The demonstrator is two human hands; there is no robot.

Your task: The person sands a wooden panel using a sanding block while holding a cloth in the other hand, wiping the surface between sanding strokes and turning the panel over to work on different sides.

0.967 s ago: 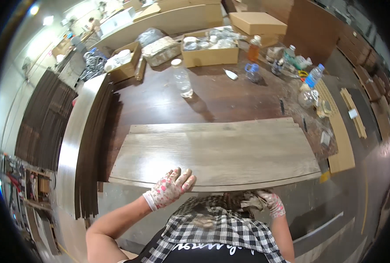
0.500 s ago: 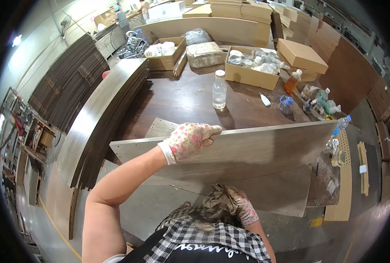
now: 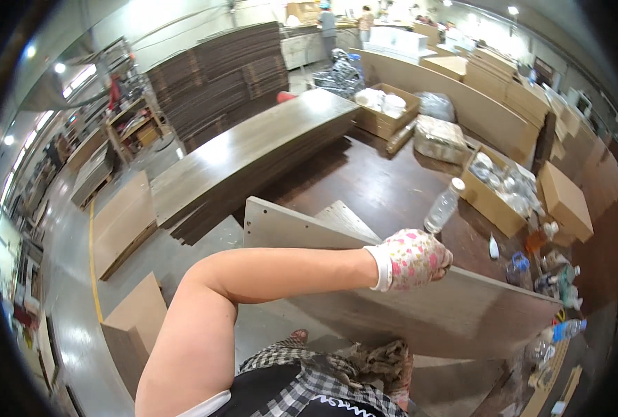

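With the left hand (image 3: 415, 260), in a white knit glove patterned with pink flowers, grips the upper long edge of a flat, grey-brown wood-grain board (image 3: 476, 306). Has the fingers curled tightly over that edge, probably partway along so as to balance the weight. Holds the board turned up on edge, slanting across the centre and lower right of the frame, small dark holes at its left end. Impossible to tell where the lower edge rests.

At bottom centre, only a sliver of the right hand (image 3: 405, 382), similarly gloved, just beside a crumpled brown cloth rag (image 3: 380, 361); impossible to tell how far closed, or whether gripping the rag.

Behind the board, a pale corner of another wood-grain panel (image 3: 349, 219), apparently flat on the glossy dark-brown tabletop (image 3: 392, 184). Upper left of centre, a stack of long grey-brown boards (image 3: 260, 149), laid flat, presumably for steadiness. Just beyond the glove, a clear white-capped bottle (image 3: 442, 207), perhaps within easy reach. Upper right, an open brown cardboard box (image 3: 486, 210), likely gathering its clear-wrapped contents together.
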